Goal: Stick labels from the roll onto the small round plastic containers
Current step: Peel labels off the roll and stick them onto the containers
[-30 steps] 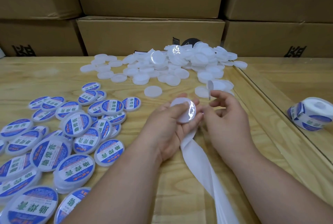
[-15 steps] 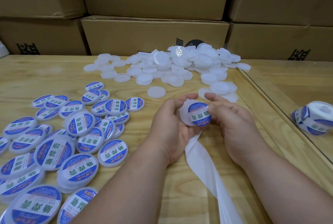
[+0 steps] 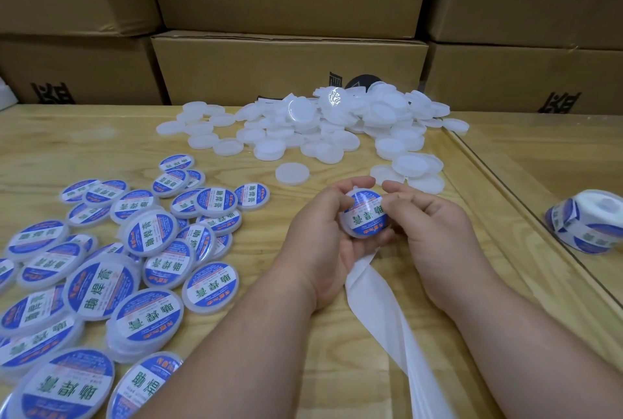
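Observation:
My left hand [image 3: 320,236] holds a small round white container [image 3: 365,216] with a blue and white label on its top face. My right hand [image 3: 435,226] touches the container's right edge, thumb pressing on the label. A strip of white backing paper [image 3: 381,304] trails from under my left hand toward the bottom of the view. The label roll [image 3: 586,226] lies at the right on the glass. A heap of plain white containers [image 3: 337,125] sits at the back of the table. Several labelled containers [image 3: 111,270] are spread out on the left.
Stacked cardboard boxes [image 3: 290,71] form a wall behind the wooden table [image 3: 101,148]. A glass pane edge [image 3: 526,202] runs diagonally at the right. One single plain container [image 3: 292,173] lies just beyond my hands.
A second ago the held container was bare and my right hand held a peeled label. The label is now stuck on it, and my right thumb presses on it.

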The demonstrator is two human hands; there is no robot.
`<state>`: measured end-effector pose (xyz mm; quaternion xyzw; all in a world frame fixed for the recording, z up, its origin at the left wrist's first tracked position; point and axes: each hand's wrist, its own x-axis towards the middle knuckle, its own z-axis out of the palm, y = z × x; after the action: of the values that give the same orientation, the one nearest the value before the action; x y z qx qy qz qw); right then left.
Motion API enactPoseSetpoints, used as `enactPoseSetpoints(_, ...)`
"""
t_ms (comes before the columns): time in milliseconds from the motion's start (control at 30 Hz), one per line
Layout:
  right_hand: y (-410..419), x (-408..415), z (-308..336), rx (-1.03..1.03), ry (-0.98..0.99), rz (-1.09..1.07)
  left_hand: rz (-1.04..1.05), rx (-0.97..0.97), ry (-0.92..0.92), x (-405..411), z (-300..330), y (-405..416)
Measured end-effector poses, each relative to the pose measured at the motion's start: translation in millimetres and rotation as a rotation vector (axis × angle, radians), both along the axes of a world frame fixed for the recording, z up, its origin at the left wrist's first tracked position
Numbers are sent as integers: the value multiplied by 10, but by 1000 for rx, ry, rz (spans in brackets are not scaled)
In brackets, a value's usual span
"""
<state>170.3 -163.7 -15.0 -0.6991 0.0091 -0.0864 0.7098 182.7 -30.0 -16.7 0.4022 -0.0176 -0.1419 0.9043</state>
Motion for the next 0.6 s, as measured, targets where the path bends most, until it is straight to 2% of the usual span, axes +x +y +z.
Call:
enactPoseSetpoints(233,-5,-12,3,-12,-7,-7,24,69,-30,-15,22,-24)
enactPoseSetpoints(600,-23,10,-30,10,4,-11,21,67,-6,-4,19,-16)
